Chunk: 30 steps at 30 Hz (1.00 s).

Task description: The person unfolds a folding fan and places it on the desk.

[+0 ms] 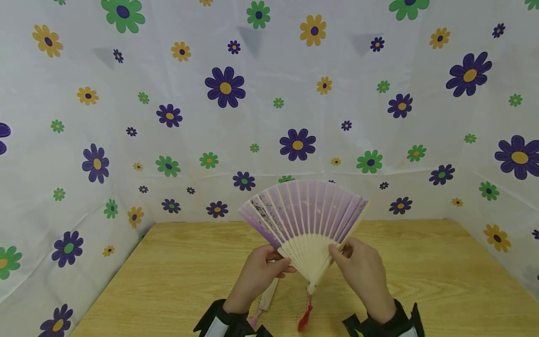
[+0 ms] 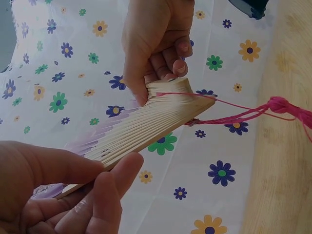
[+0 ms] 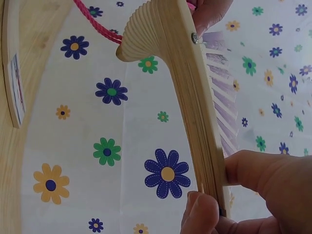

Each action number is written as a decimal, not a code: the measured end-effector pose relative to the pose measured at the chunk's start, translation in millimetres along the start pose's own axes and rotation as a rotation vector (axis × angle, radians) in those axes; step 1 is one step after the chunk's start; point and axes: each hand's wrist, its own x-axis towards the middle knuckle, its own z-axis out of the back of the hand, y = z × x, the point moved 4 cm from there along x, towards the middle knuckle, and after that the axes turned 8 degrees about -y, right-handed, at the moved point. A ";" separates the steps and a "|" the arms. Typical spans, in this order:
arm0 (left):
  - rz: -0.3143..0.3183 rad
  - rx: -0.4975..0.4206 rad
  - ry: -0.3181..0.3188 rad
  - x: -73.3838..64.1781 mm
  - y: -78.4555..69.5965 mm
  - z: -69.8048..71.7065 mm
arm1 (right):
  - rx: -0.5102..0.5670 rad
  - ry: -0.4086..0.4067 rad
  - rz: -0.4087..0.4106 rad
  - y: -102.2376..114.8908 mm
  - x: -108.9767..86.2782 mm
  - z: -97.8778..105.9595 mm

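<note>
A purple folding fan (image 1: pixel 309 206) with pale wooden ribs is spread upright above the table, its pivot end down. My left hand (image 1: pixel 263 271) pinches the left outer rib between thumb and fingers. On the other side, my right hand (image 1: pixel 364 267) pinches the right edge, where several ribs (image 3: pixel 195 102) lie stacked together in the right wrist view. A red tassel (image 1: pixel 305 318) hangs from the pivot by a cord. Partly hidden behind my left hand, a second, folded fan (image 1: pixel 268 295) with a pink tassel (image 1: pixel 254 319) lies on the table.
The wooden table (image 1: pixel 189 262) stretches under both hands. White cloth (image 1: pixel 261 117) printed with purple, green and yellow flowers stands behind it and along both sides. A dark object (image 2: pixel 251 7) shows at the top of the left wrist view, its kind unclear.
</note>
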 end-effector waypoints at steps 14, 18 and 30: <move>0.006 -0.012 -0.031 2.2 -2.2 4.4 | 0.012 0.015 -0.048 -1.0 3.9 1.0; 0.056 -0.057 -0.030 3.2 0.1 5.3 | 0.008 0.013 -0.073 -2.1 4.4 3.0; 0.097 -0.180 -0.028 4.6 4.4 4.0 | 0.043 -0.016 -0.108 -8.7 7.2 4.2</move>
